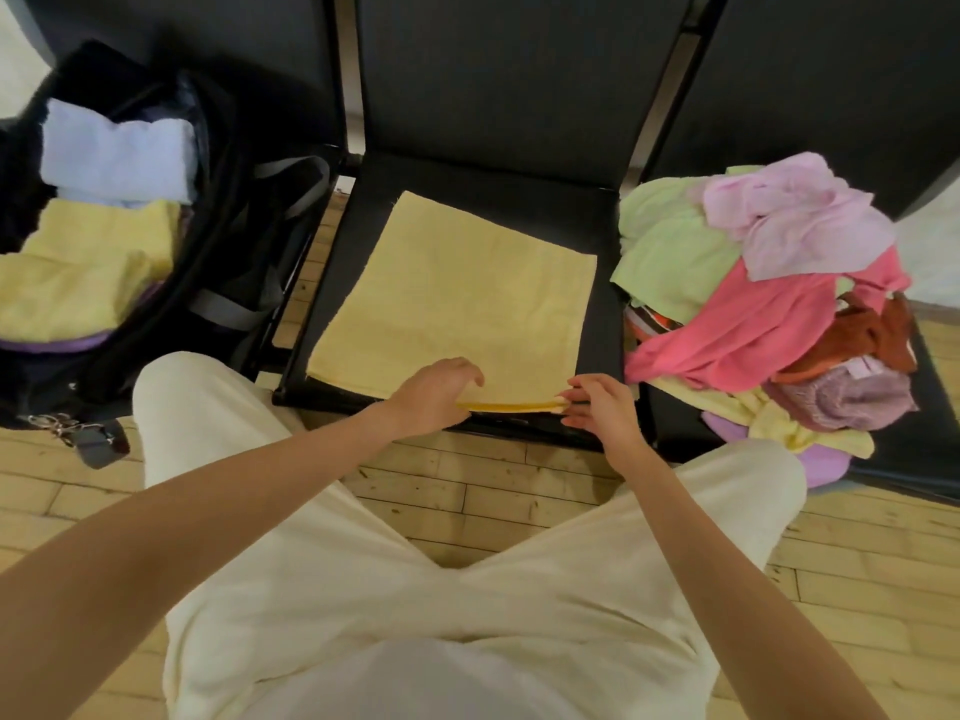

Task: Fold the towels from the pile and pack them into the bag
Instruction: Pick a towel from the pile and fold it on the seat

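Observation:
A pale yellow towel (467, 298) lies spread flat on the black chair seat (498, 184) in the middle. My left hand (436, 392) grips its near edge, and my right hand (597, 407) pinches the near right corner; the hem between them is lifted slightly. At the left stands an open black bag (218, 210) holding a folded white towel (114, 153) and folded yellow towels (88, 272). The pile of loose towels (769, 304) in green, pink, lilac, rust and yellow sits on the chair at the right.
Dark chair backs (509, 70) rise behind the seats. The floor (493, 491) is light wood. A key ring with a small dark tag (88, 439) hangs from the bag at the lower left. My legs in cream trousers (415, 589) fill the foreground.

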Demonstrator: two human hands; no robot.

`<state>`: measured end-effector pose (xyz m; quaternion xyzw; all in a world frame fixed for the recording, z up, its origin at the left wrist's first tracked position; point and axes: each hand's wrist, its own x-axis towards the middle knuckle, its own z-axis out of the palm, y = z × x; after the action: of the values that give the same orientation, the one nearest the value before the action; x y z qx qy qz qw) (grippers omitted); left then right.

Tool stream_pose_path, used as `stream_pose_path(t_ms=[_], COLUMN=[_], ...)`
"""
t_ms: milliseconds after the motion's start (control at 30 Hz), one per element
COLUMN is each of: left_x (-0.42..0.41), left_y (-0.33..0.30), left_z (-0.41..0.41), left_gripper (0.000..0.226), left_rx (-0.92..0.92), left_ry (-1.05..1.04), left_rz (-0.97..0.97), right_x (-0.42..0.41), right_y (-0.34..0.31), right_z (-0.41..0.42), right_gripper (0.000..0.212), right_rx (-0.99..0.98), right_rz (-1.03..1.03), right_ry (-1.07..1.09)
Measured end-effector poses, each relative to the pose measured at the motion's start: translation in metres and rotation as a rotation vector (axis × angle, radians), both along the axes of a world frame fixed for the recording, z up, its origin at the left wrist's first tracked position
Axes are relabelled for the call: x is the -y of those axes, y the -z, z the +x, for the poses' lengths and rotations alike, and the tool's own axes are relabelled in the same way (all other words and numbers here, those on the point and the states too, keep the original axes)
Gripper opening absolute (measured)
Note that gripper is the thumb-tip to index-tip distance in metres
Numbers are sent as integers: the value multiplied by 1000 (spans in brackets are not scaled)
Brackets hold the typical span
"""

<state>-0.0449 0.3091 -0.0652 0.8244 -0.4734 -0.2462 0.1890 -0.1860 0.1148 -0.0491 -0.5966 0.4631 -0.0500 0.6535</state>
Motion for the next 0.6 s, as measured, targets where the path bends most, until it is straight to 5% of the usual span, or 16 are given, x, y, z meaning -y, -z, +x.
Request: stream_pose_path(t_ms=[267, 467, 600], left_x=[61, 69, 74], left_y=[16, 15, 13], left_z=[-32, -26, -14], left_gripper=[34, 24, 17], left_rx=[-10, -79, -231], left_ry=[-11, 36, -82], left_rz=[-87, -44, -46], right_x=[22, 68, 100], right_y=[-7, 18, 28], right_z=[6, 50, 109], right_gripper=[15, 9, 14], right_rx=[-85, -368, -415], right_rz=[81, -545, -774], right_ry=[-179, -472, -533])
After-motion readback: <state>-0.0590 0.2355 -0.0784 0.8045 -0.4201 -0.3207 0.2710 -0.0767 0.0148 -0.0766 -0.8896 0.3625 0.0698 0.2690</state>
